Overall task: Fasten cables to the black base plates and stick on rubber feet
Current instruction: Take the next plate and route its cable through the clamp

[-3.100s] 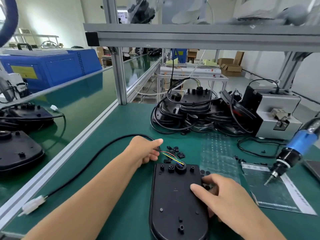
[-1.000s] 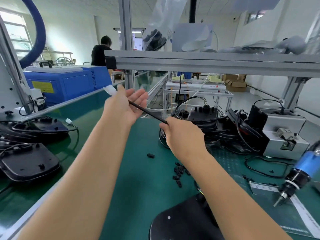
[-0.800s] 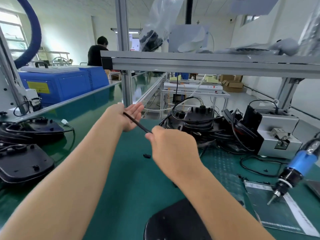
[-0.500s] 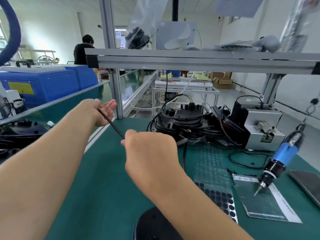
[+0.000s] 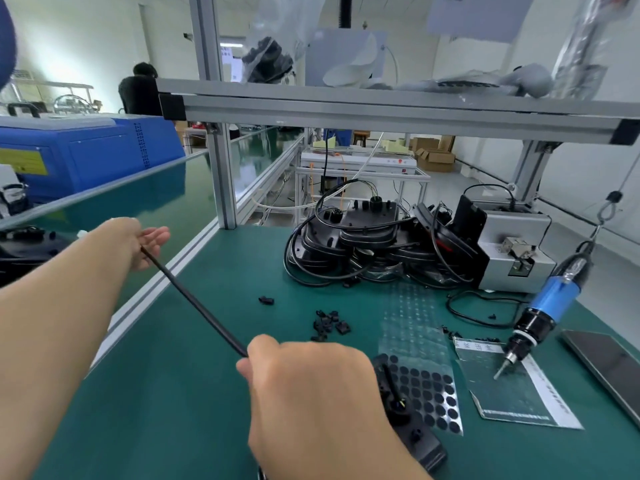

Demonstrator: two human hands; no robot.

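A black cable [image 5: 194, 299] runs taut between my two hands above the green bench. My left hand [image 5: 138, 242] is raised at the left with the fingers fairly straight; the cable passes under them at the palm. My right hand [image 5: 304, 379] grips the cable's lower stretch close to me. Under my right hand lies a black base plate [image 5: 412, 427], mostly hidden, with the cable entering a round boss on it. A clear sheet of black rubber feet [image 5: 426, 386] lies right beside the plate.
A pile of black base plates with cables [image 5: 367, 244] sits at the back, next to a grey screw feeder [image 5: 512, 251]. A blue electric screwdriver [image 5: 550, 303] hangs at right over a plastic bag [image 5: 512, 386]. Small black clips [image 5: 329, 325] are scattered mid-bench. A dark tablet [image 5: 609, 368] lies far right.
My right hand has slid down along the cable towards me and lower, and the left hand has dropped. The view has tilted down, showing the base plate and rubber feet.
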